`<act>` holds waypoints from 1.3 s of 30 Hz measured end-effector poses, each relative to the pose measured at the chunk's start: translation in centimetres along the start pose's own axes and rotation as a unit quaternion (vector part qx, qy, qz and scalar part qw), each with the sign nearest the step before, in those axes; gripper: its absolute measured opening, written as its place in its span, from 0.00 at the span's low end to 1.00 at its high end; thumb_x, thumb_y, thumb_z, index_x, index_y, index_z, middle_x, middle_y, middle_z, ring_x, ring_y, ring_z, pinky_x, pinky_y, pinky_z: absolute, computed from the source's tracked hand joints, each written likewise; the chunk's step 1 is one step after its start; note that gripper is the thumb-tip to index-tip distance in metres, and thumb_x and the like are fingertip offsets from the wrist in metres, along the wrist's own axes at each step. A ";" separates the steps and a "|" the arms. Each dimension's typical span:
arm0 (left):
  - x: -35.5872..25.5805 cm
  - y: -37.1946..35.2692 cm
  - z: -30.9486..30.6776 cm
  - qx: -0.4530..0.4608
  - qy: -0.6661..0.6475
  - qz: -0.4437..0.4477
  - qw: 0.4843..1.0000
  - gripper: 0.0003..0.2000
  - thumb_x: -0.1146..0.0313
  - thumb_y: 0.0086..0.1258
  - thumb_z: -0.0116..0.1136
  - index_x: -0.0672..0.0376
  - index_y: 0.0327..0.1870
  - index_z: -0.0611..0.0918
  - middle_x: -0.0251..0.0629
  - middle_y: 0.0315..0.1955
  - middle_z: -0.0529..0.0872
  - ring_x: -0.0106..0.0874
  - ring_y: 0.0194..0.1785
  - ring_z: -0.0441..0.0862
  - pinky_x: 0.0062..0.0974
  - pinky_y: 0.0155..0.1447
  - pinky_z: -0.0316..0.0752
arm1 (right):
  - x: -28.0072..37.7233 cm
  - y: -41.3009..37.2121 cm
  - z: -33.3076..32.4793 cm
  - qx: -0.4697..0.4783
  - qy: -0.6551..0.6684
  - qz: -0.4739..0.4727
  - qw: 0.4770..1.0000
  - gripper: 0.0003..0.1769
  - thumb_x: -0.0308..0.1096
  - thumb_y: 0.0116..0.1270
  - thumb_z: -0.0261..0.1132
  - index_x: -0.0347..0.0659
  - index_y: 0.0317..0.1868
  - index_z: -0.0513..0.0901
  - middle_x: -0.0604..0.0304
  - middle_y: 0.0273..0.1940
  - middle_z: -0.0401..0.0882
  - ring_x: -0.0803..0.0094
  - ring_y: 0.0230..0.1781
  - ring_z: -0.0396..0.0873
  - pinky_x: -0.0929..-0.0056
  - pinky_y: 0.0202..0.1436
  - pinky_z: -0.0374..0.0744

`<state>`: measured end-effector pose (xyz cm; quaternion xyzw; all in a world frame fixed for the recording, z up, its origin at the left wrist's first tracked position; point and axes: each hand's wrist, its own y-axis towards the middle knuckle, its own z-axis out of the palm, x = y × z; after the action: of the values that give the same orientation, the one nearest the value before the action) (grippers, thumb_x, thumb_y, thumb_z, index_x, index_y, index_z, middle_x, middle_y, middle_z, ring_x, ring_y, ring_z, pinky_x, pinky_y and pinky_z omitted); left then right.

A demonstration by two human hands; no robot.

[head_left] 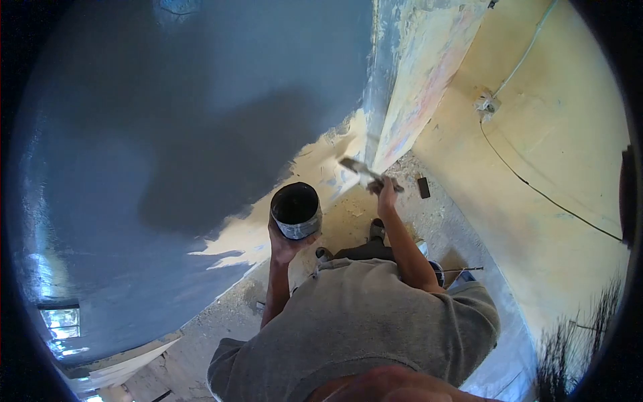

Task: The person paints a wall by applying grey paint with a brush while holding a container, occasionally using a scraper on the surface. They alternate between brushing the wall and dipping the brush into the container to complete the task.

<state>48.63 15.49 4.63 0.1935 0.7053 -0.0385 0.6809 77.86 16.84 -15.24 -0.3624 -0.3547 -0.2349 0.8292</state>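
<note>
My left hand (pixel 284 242) is wrapped round the lower part of a round paint can (pixel 297 230), dark inside, with smears on its outside. To the right, my right hand (pixel 384 191) grips a paintbrush (pixel 362 169) by its handle, its bristles pointing up and left toward the wall corner. Behind both hands is a wall (pixel 221 80) coated in dark blue-grey paint, with a ragged pale yellow unpainted strip (pixel 251 234) along its lower edge. Whether the bristles touch the wall I cannot tell.
A yellow wall (pixel 536 187) on the right carries a cable (pixel 550 204) and a wrapped fitting (pixel 486 104). On the speckled floor (pixel 435 221) lies a small dark block (pixel 423 187). A bucket (pixel 437 271) stands partly hidden beside my right arm. A window (pixel 61 321) shows at lower left.
</note>
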 end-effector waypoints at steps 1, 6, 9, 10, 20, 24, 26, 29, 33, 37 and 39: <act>0.1 -0.2 0.1 0.003 0.001 -0.023 1.000 0.45 0.69 0.35 0.82 0.64 0.61 0.70 0.42 0.50 0.83 0.33 0.52 0.82 0.33 0.58 0.76 | 1.8 -1.0 2.4 0.034 0.061 -0.019 0.997 0.06 0.33 0.70 0.55 0.40 0.37 0.69 0.49 0.23 0.79 0.64 0.18 0.78 0.72 0.20 0.74; -1.6 -0.5 1.2 0.008 -0.031 -0.030 0.999 0.44 0.69 0.35 0.82 0.63 0.60 0.71 0.42 0.50 0.83 0.33 0.52 0.82 0.34 0.59 0.76 | 14.6 -10.3 11.7 0.201 0.128 -0.127 0.963 0.07 0.34 0.73 0.52 0.41 0.39 0.71 0.45 0.28 0.80 0.65 0.19 0.79 0.73 0.19 0.73; -1.1 -0.5 1.2 0.001 -0.035 -0.033 0.999 0.44 0.69 0.34 0.82 0.63 0.60 0.72 0.42 0.50 0.84 0.34 0.52 0.82 0.34 0.59 0.76 | 18.6 -14.3 12.5 0.259 0.135 -0.205 0.934 0.09 0.37 0.75 0.49 0.41 0.39 0.68 0.42 0.28 0.80 0.63 0.19 0.79 0.73 0.19 0.74; -0.9 -0.7 1.0 0.004 -0.017 -0.036 0.999 0.44 0.69 0.34 0.83 0.63 0.59 0.73 0.42 0.50 0.84 0.34 0.51 0.82 0.34 0.59 0.76 | 19.0 -15.0 12.7 0.298 0.150 -0.238 0.912 0.10 0.38 0.76 0.49 0.41 0.39 0.67 0.41 0.28 0.80 0.62 0.19 0.79 0.72 0.19 0.74; -1.4 -2.2 -1.0 -0.028 0.015 -0.051 0.998 0.45 0.68 0.34 0.83 0.63 0.60 0.72 0.42 0.49 0.84 0.34 0.52 0.82 0.34 0.59 0.76 | -3.1 -1.9 -3.0 0.162 -0.132 -0.091 0.974 0.09 0.34 0.73 0.55 0.38 0.38 0.68 0.57 0.24 0.76 0.74 0.20 0.75 0.75 0.23 0.72; -0.3 -2.5 -2.7 -0.053 0.043 -0.027 0.997 0.45 0.68 0.35 0.83 0.63 0.60 0.71 0.42 0.49 0.84 0.34 0.51 0.82 0.34 0.58 0.77 | -3.8 -1.5 -6.3 0.105 -0.109 0.022 0.988 0.16 0.41 0.73 0.53 0.38 0.31 0.76 0.53 0.25 0.81 0.66 0.20 0.80 0.72 0.21 0.75; 0.2 -3.0 -3.0 -0.043 0.059 -0.039 0.997 0.45 0.68 0.35 0.83 0.63 0.60 0.71 0.42 0.49 0.84 0.34 0.51 0.82 0.34 0.58 0.77 | -0.8 -3.5 -2.4 0.098 -0.054 0.023 0.993 0.12 0.40 0.71 0.55 0.40 0.34 0.73 0.53 0.27 0.80 0.67 0.25 0.80 0.70 0.29 0.76; 0.3 -2.9 -3.0 -0.030 0.053 -0.053 0.997 0.44 0.68 0.35 0.83 0.63 0.60 0.71 0.42 0.49 0.84 0.34 0.50 0.83 0.34 0.57 0.77 | 4.5 -6.1 5.9 0.155 0.087 -0.017 0.984 0.09 0.37 0.71 0.55 0.41 0.36 0.71 0.52 0.29 0.79 0.68 0.27 0.77 0.69 0.29 0.73; 0.3 -2.5 -2.1 -0.029 0.040 -0.077 0.996 0.43 0.68 0.35 0.83 0.63 0.59 0.72 0.42 0.48 0.84 0.34 0.50 0.83 0.34 0.56 0.78 | 12.4 -11.3 10.8 0.195 0.139 -0.063 0.969 0.11 0.38 0.73 0.53 0.40 0.36 0.72 0.49 0.28 0.80 0.68 0.22 0.76 0.73 0.26 0.72; 0.7 -2.5 -1.2 -0.043 0.050 -0.068 0.996 0.43 0.68 0.35 0.83 0.64 0.58 0.73 0.42 0.48 0.84 0.34 0.49 0.83 0.34 0.56 0.78 | 17.6 -16.6 10.8 0.247 0.234 -0.058 0.939 0.13 0.39 0.74 0.50 0.38 0.38 0.73 0.49 0.30 0.81 0.68 0.19 0.75 0.77 0.24 0.72; 0.7 -2.7 -0.6 -0.048 0.025 -0.075 0.996 0.42 0.68 0.35 0.83 0.64 0.58 0.73 0.41 0.48 0.84 0.33 0.49 0.83 0.34 0.56 0.78 | 17.5 -16.9 9.2 0.327 0.140 -0.103 0.929 0.16 0.41 0.76 0.47 0.37 0.40 0.73 0.51 0.35 0.80 0.70 0.24 0.76 0.76 0.27 0.75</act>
<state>47.16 13.32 3.39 0.1080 0.7355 -0.0513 0.6669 74.20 11.03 9.84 0.0035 -0.3272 -0.2385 0.9144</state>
